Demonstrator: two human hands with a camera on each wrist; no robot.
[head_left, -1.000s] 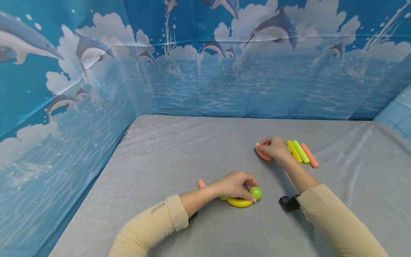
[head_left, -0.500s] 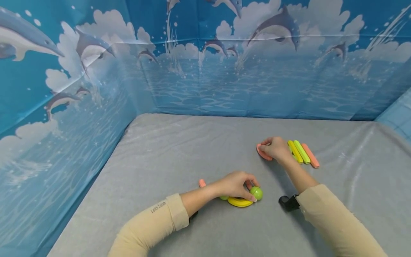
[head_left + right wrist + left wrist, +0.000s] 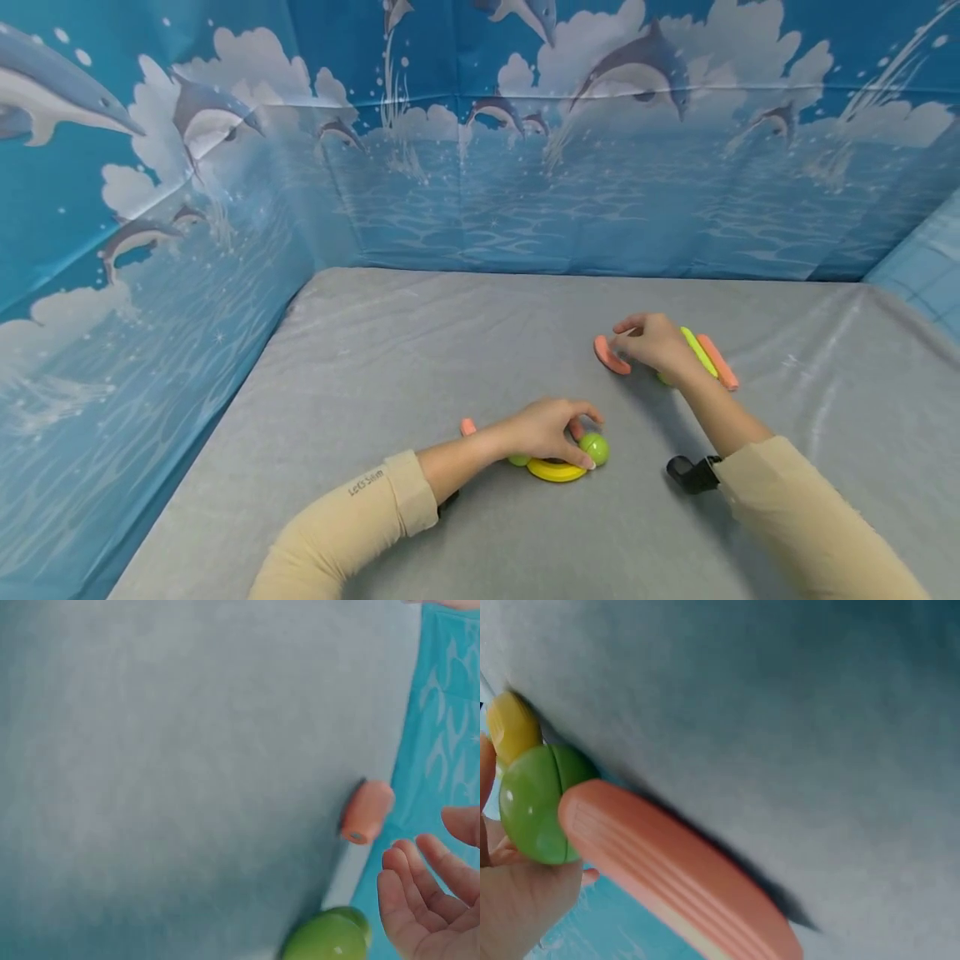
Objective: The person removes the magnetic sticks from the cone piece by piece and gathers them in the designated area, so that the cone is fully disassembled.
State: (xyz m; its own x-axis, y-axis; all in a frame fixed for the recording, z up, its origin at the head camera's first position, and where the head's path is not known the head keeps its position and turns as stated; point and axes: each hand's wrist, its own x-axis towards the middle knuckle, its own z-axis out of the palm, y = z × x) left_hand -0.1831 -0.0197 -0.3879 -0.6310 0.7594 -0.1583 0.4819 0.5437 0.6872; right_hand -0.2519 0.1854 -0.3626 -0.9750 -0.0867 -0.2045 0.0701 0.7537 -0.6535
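- Your left hand (image 3: 546, 427) has its wrist over a row of toy pieces; on its left, toward the left edge of the grey surface (image 3: 390, 358), an orange bar (image 3: 467, 427) pokes out.
- Next comes a green ball (image 3: 517, 460), mostly hidden beneath your wrist, then a yellow curved piece (image 3: 557, 472).
- At that piece's right end sits a second green ball (image 3: 594, 449). Your thumb tip lies right by it, fingers arched above — whether they grip, you cannot tell.
- Farther right and nearer the far edge, an orange curved piece (image 3: 611, 357) lies on the surface.
- Your right hand (image 3: 654, 342) is just beside it, fingers loosely bent and apart — it holds nothing.
- Below your right wrist a third green ball (image 3: 664, 378) shows in part.
- Rightmost, toward the far right corner, a lime bar (image 3: 699, 352) and an orange stick (image 3: 717, 362) lie side by side.
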